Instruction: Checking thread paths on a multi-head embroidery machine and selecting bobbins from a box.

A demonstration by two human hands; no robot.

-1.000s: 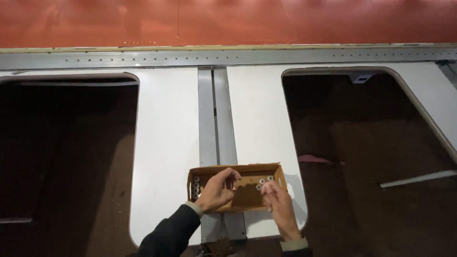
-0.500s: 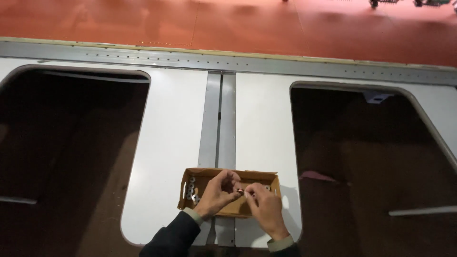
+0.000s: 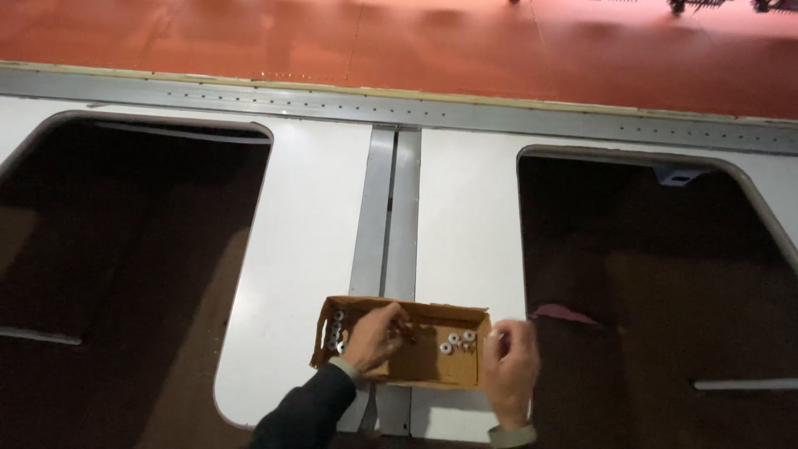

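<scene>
**Picking small hardware out of the cardboard tray**

The left hand [image 3: 376, 335] is reaching into the shallow cardboard tray [image 3: 432, 378], its fingers curling together over the floor of the box as if pinching something small; whether a piece is actually sitting between the fingertips cannot be told. The right hand [image 3: 510, 372] is resting at the tray's right end, blurred, fingers loosely bent, and its grip cannot be told either. A cluster of silvery washers [image 3: 458, 341] is lying loose near the tray's right side, with more round pieces [image 3: 337, 328] along the left wall. The tray is sitting on the white panel [image 3: 312, 249], straddling the grey metal strip [image 3: 386, 224] between two dark rounded openings. Judging from this, steadying the tray with the right hand while the left is lifting one piece at a time looks wise, since anything dropped could be rolling off into an opening.
</scene>
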